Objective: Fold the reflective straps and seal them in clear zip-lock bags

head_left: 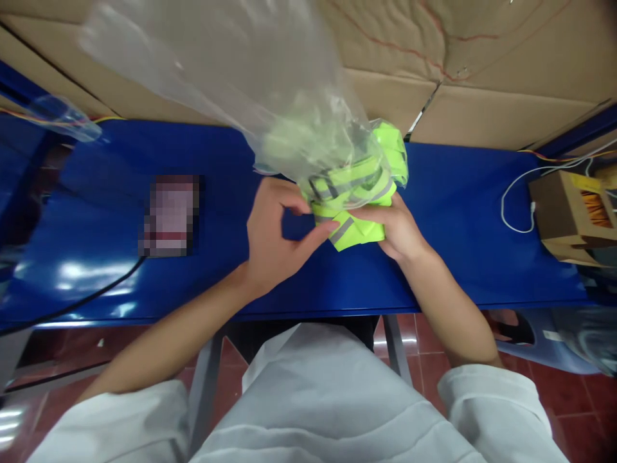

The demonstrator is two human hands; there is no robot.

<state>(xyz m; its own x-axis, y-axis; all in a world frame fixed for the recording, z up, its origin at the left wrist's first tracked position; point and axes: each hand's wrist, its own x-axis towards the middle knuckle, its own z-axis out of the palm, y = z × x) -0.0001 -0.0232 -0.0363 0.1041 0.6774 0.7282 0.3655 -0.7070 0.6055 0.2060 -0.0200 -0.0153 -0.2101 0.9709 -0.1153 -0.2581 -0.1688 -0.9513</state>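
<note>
A folded bundle of neon yellow-green reflective strap [354, 230] with grey stripes is in my right hand [402, 228], thumb on top and fingers beneath. A black buckle [321, 186] shows through the clear plastic bag [289, 77], which covers the upper part of the bundle and rises toward the back. My left hand [274, 235] is at the bundle's left side, thumb and index finger apart. The thumb tip is at the strap, and the curled index fingertip is by the bag's lower edge. More yellow-green material [391, 151] shows behind, inside clear plastic.
The blue table [216, 270] carries a pixelated phone-like item [171, 215] on the left, with a black cable [101, 292] near it. A clear plastic cup [67, 116] lies at the back left. On the right are an open cardboard box [559, 206] and a white cable [504, 199]. Cardboard [511, 109] lines the back.
</note>
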